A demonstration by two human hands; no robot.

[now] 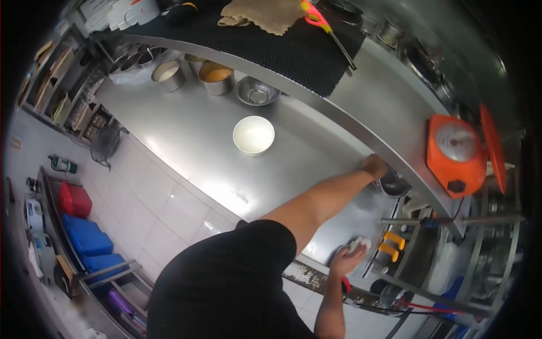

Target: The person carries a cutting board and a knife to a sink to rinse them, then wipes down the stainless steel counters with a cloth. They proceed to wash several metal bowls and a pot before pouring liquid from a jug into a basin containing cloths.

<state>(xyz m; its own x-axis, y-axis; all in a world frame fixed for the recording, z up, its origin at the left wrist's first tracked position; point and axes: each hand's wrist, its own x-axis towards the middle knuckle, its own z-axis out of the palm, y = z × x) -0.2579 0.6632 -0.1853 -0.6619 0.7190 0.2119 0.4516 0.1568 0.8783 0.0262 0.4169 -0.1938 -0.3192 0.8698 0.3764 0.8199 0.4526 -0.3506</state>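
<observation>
My left hand (375, 167) reaches across the steel counter to a metal bowl (393, 185) partly under the raised shelf. Its fingers are closed at the bowl's rim, and the shelf edge hides part of the bowl. Nearer my body, my right hand (346, 261) is closed on a crumpled white cloth (359, 244) resting on the counter. A white paper bowl (254, 135) with pale contents stands alone on the counter's middle, away from both hands.
Metal pots (217, 79) and a steel basin (258, 91) line the counter's back. On the shelf are an orange kitchen scale (456, 150), a tool with a pink-and-yellow handle (317, 16) and a brown cloth (264, 14). Yellow handles (389, 251) stick out beyond the counter's right end.
</observation>
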